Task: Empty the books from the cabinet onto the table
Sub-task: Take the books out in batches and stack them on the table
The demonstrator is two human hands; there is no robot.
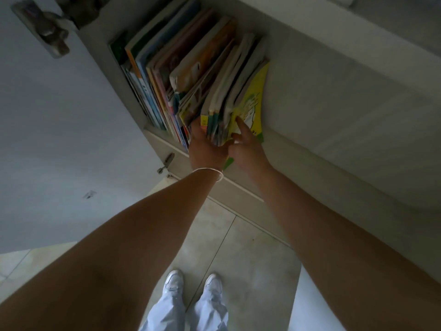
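Open cabinet (133, 96), both hands gripping books (222, 111), tiled floor

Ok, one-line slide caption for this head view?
Both hands, left hand and right hand, reach into the open cabinet, gripping leaning books.
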